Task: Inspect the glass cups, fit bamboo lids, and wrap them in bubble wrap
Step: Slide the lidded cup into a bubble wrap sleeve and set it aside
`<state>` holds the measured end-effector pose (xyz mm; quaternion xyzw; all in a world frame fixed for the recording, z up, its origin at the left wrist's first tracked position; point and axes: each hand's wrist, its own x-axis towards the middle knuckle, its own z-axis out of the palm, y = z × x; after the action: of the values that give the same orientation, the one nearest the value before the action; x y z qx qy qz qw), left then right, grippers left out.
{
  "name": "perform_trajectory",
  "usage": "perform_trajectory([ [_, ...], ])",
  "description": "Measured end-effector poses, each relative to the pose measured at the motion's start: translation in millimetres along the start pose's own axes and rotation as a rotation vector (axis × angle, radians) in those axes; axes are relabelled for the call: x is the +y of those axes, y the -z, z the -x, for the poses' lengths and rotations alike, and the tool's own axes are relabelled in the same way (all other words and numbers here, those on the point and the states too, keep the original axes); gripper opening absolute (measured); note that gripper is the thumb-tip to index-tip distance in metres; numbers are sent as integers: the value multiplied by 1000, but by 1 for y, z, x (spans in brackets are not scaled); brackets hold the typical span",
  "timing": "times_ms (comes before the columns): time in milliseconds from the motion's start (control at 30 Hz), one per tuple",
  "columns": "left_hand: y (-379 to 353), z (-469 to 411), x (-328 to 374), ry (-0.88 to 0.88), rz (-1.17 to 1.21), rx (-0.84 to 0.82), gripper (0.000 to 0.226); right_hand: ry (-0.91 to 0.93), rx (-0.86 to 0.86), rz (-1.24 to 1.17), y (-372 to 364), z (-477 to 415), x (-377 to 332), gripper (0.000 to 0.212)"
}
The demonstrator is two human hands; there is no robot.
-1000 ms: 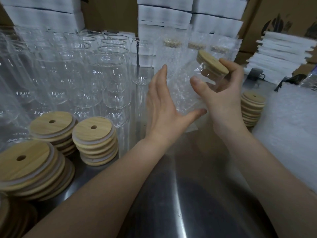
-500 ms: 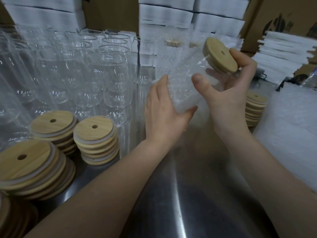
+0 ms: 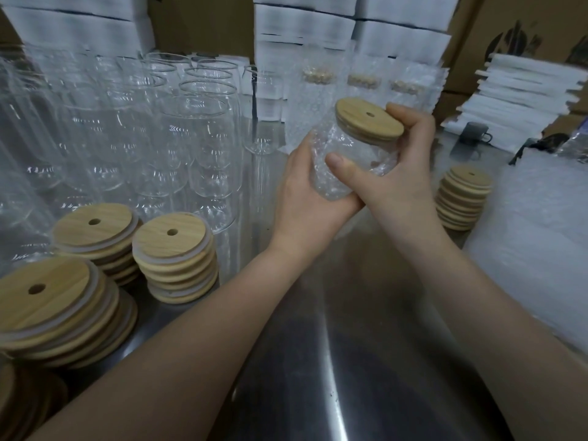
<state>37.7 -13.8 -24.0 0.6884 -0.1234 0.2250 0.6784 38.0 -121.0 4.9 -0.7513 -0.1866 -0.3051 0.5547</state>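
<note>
A glass cup [image 3: 350,154] with a round bamboo lid [image 3: 369,124] on top is held above the steel table, tilted toward me. Bubble wrap [image 3: 331,179] is folded round its body. My left hand [image 3: 305,198] cups the wrapped lower part from the left and below. My right hand [image 3: 394,183] grips the cup from the right, thumb across the wrap and fingers curled behind the lid's edge. Bare glass cups [image 3: 197,148] stand in rows at the left.
Stacks of bamboo lids [image 3: 171,249] sit at the near left, another stack [image 3: 464,198] at the right. Wrapped lidded cups [image 3: 318,87] stand at the back. A bubble wrap pile [image 3: 541,237] lies right. White boxes [image 3: 305,23] and a grey mug [image 3: 475,136] are behind.
The lidded cup came down and turned so the lid faces up. My left hand went from flat against the bubble wrap to cupping it round the cup.
</note>
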Motion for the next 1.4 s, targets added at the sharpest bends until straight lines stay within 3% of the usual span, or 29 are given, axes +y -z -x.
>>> perform_trajectory([
  [167, 4, -3, 0, 10, 150, -24, 64, -70, -25, -53, 3, -2, -3, 56],
  [333, 13, -9, -6, 58, 203, -72, 69, -176, 19, -200, 8, -11, -1, 27],
  [533, 19, -17, -12, 175, 160, -160, 82, -295, 147, -459, 19, -18, 3, 50],
  [667, 23, -16, -18, 202, 215, -219, 83, -329, 144, -502, 20, -19, 8, 60],
  [800, 27, -16, -22, 232, 202, -347, 80, -363, 45, -440, 20, -19, 12, 51],
  [933, 30, -18, -24, 233, 70, -514, 95, -437, 57, -438, 20, -19, 18, 40],
  [1067, 30, -17, -22, 211, -147, -479, 113, -428, 86, -430, 21, -20, 20, 38],
  [1167, 30, -15, -21, 174, -145, -480, 114, -403, 98, -420, 20, -20, 18, 34],
  [1400, 23, -11, -22, 45, -185, -287, 76, -284, 180, -260, 17, -17, 15, 20],
])
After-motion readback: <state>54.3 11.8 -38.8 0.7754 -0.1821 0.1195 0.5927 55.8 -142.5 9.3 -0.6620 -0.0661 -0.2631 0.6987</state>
